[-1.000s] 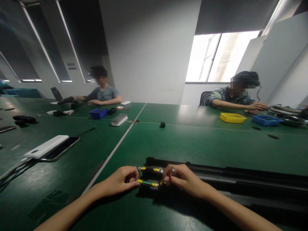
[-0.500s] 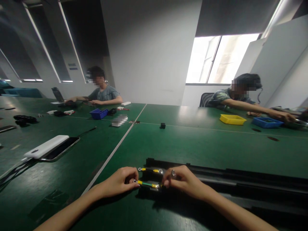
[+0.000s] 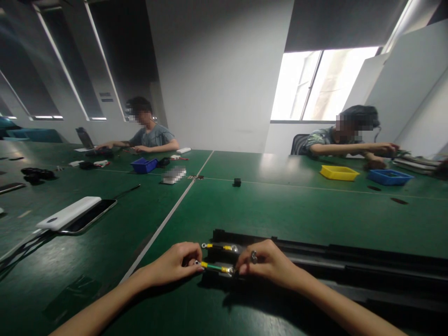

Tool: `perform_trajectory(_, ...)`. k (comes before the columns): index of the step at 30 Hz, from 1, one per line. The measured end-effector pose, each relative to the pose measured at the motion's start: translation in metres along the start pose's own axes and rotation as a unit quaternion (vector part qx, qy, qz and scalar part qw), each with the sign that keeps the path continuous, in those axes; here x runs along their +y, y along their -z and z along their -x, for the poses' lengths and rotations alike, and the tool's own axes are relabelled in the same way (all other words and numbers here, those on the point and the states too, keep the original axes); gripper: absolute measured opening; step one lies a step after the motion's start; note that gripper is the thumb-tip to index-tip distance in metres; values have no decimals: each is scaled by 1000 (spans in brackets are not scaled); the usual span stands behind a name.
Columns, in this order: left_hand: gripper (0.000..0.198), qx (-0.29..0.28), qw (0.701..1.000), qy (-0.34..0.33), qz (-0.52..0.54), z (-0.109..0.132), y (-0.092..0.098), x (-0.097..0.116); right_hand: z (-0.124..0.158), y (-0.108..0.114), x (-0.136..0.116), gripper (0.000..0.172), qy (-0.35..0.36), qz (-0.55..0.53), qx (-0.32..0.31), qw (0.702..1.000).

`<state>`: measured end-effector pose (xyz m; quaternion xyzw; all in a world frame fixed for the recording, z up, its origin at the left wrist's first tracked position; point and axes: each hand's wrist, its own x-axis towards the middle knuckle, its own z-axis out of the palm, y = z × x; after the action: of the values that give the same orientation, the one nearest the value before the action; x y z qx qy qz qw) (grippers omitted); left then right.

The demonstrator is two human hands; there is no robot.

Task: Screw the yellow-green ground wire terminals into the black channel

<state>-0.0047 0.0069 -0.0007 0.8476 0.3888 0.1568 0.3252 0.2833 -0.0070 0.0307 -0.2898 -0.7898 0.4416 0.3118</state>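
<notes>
A short green wire with yellow sleeves and metal ring terminals at both ends lies over the near left end of a long black rail. My left hand is closed in a pinch on its left terminal. At its right terminal, my right hand has thumb and finger pressed together; what they hold there is too small and shaded to tell. A shiny metal piece shows at the right hand's fingers, whether worn or held I cannot tell. Just beyond lies a second, dark wire with yellow sleeves and ring terminals.
On the left are a white power bank and a phone with cables. A small black block stands mid-table. Farther off are yellow, blue and dark blue trays. Two people sit across the green table.
My right hand has shifted and turned very slightly at the right terminal; my left hand keeps its pinch. The person at the right has drawn an arm back from beyond the blue tray.
</notes>
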Motion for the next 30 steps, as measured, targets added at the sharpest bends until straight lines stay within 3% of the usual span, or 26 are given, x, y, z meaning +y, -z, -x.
perform_trajectory(30,7,1,1000,8,8,0,0,1,1,-1,5,21,2,5,1,1000)
